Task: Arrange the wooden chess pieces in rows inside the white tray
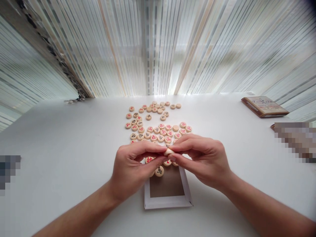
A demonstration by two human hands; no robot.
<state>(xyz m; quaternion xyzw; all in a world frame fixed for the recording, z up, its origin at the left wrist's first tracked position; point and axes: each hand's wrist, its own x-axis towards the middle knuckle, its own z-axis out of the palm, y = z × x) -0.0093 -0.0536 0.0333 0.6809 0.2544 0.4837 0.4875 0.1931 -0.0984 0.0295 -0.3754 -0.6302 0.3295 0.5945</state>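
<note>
Between the fingertips of my left hand and my right hand is a pale round Chinese chess piece, tilted on its edge. Both hands pinch it from opposite sides, above a shallow open box with white walls and a brown bottom. At the far end of that box lie several pieces, among them one with a black character and one with a red character. My hands cover part of the box and the pieces in it. Beyond them many loose wooden pieces lie flat, some face down.
The white table runs back to striped curtains. A flat printed box lies at the far right, with a blurred-out brown item nearer. Another pixelated dark item sits at the left edge.
</note>
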